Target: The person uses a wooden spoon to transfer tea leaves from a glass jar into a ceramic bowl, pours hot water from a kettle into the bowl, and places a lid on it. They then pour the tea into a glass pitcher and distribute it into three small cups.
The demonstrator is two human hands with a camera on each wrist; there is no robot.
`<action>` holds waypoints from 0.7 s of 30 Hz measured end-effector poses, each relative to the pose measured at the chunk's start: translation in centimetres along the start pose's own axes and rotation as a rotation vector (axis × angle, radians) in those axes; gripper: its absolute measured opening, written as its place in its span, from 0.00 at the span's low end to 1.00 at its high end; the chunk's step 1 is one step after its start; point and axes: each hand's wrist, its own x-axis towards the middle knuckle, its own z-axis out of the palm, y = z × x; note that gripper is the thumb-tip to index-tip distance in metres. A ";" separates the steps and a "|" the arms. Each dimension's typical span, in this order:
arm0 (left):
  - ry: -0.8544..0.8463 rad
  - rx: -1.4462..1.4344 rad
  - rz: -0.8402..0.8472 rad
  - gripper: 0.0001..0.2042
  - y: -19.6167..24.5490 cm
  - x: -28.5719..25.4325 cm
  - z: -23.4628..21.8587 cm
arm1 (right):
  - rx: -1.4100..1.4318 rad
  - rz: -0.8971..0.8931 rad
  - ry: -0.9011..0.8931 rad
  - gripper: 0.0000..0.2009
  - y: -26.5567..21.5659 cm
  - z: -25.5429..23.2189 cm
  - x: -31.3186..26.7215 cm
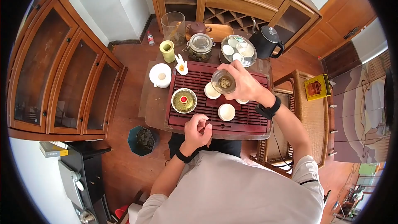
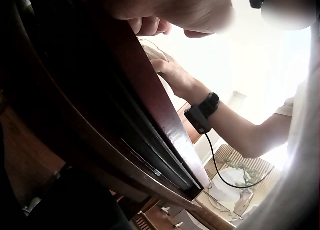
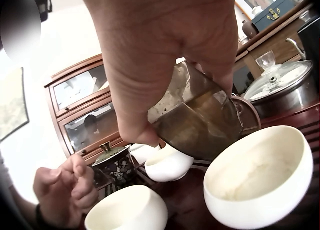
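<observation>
My right hand (image 1: 248, 85) grips a smoky glass tea pitcher (image 1: 218, 77) by its rim, over the slatted red tea tray (image 1: 253, 127). In the right wrist view the pitcher (image 3: 200, 125) is tilted, some liquid inside, close above the white teacups. One teacup (image 1: 211, 93) is partly beneath it; a second teacup (image 1: 226, 112) stands nearer the body; a third (image 1: 242, 101) is mostly hidden by the hand. My left hand (image 1: 196, 132) hovers at the tray's near edge, fingers loosely curled round nothing. Left of the cups sits a lidded bowl (image 1: 183, 104) with a red knob.
Along the back stand a glass jar (image 1: 200, 45), a steel tray of cups (image 1: 251, 63), a black kettle (image 1: 265, 41) and a brown teapot (image 1: 197, 28). A white pot (image 1: 160, 75), hand-shaped ornament (image 1: 181, 64) and green vase (image 1: 167, 51) line the left. A bin (image 1: 141, 141) is on the floor.
</observation>
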 end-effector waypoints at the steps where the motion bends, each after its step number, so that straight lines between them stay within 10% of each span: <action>1: 0.003 -0.002 -0.001 0.12 0.0 0.0 0.0 | 0.004 0.001 -0.004 0.46 0.0 0.0 0.0; 21: -0.011 -0.020 0.009 0.11 0.3 0.1 0.0 | -0.019 0.003 -0.054 0.46 -0.6 -0.3 0.5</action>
